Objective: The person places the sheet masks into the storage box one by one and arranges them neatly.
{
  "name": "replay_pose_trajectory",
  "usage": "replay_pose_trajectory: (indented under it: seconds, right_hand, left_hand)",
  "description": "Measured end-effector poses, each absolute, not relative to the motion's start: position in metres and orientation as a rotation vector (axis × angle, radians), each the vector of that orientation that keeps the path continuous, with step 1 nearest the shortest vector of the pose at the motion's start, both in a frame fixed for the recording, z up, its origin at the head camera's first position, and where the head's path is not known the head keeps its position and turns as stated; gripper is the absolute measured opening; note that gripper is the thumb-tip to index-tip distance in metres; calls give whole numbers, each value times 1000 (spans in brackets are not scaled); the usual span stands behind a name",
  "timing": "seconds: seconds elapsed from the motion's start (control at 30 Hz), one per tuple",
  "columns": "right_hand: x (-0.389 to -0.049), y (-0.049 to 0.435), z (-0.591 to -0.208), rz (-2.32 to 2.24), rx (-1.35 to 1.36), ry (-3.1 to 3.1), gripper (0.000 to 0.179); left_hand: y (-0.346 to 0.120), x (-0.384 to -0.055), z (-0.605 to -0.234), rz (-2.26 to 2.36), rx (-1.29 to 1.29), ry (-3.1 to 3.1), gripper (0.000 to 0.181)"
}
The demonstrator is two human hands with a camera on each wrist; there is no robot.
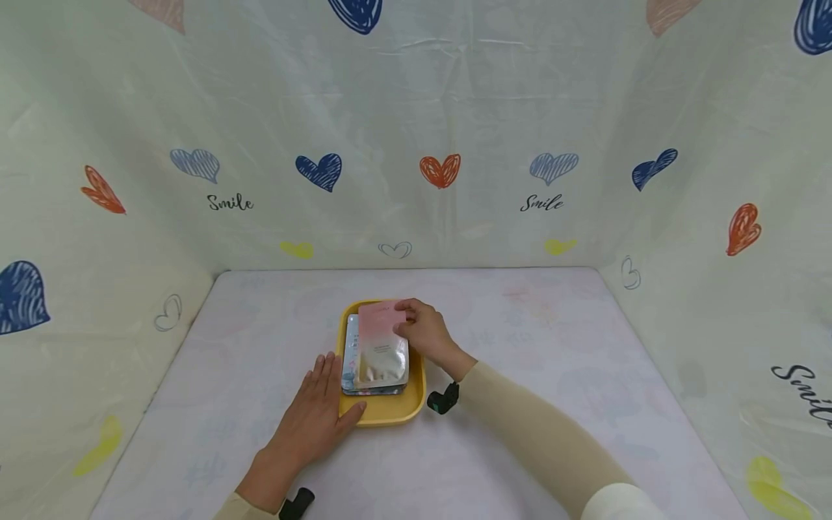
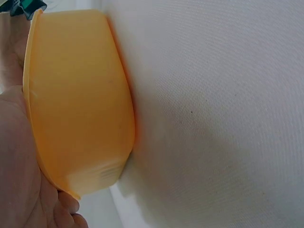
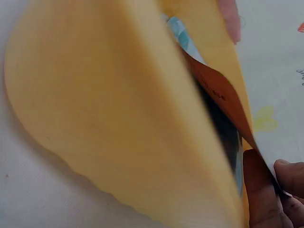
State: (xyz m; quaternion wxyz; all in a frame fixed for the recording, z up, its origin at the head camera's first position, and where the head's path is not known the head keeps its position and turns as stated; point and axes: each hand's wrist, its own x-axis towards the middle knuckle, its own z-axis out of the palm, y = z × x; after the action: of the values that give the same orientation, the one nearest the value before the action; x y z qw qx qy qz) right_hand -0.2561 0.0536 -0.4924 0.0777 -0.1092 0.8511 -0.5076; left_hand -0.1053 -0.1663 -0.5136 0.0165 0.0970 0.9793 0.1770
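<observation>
A yellow plastic tray (image 1: 390,415) with raised walls stands on the table and holds a small stack of flat packets. On top lies a pink and silver sachet (image 1: 382,339); a light blue packet (image 1: 349,354) shows beneath it. My right hand (image 1: 425,332) pinches the sachet at its upper right edge, thumb on one face and fingers on the other. In the right wrist view that sachet (image 3: 223,90) bends up off the stack. My left hand (image 1: 318,408) rests along the tray's left rim with fingers straight, the thumb over the near left corner.
A white tablecloth (image 1: 520,433) covers the table around the tray. Behind it and at both sides hangs a pale curtain (image 1: 494,217) printed with hearts and "Smile". Black wrist cameras sit on both wrists, the right camera (image 1: 443,398) close to the tray's right wall.
</observation>
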Motion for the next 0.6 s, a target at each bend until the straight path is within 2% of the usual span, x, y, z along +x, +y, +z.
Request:
replay_pose_trajectory:
  seconds: [0.37, 0.6]
  right_hand:
    - [-252, 44, -490, -1190, -457, 2701, 41]
    - [-253, 45, -488, -1301, -366, 2612, 44]
  left_hand:
    - [-166, -105, -514, 583, 324, 3062, 93]
    - [-167, -105, -514, 578, 320, 3059, 93]
